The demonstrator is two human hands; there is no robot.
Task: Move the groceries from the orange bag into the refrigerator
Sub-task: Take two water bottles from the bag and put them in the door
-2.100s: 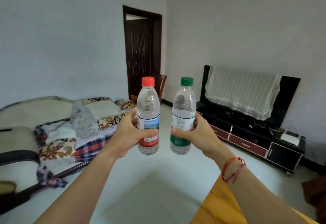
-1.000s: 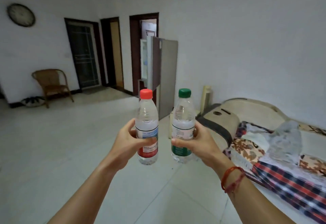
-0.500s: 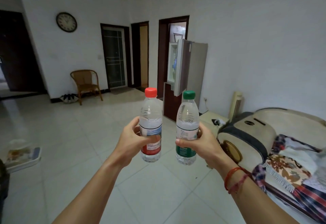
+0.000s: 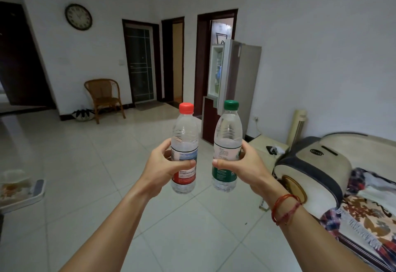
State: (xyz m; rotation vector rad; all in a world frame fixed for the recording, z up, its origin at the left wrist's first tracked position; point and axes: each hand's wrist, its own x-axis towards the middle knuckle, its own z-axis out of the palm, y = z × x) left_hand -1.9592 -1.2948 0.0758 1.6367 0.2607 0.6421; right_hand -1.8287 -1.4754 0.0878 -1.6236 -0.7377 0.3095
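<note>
My left hand [image 4: 159, 170] grips a clear water bottle with a red cap and red label [image 4: 184, 141], held upright at chest height. Beside it, my right hand [image 4: 246, 165] holds a second upright water bottle with a green cap and green label [image 4: 227, 134]. The two bottles stand a short gap apart. Straight ahead across the tiled floor stands the refrigerator [image 4: 237, 83] against the right wall, its upper door swung open and its white inside showing. The orange bag is out of view.
A sofa with patterned blankets [image 4: 351, 186] lines the right side. A small cream side table [image 4: 269, 145] and a slim heater [image 4: 297, 128] stand between sofa and refrigerator. A wicker chair [image 4: 104, 97] sits by the far wall. A tray [image 4: 19, 190] lies at the left edge.
The view has swung from the TV stand, past the sofa, round to the refrigerator. Both hands keep the bottles upright in front throughout.
</note>
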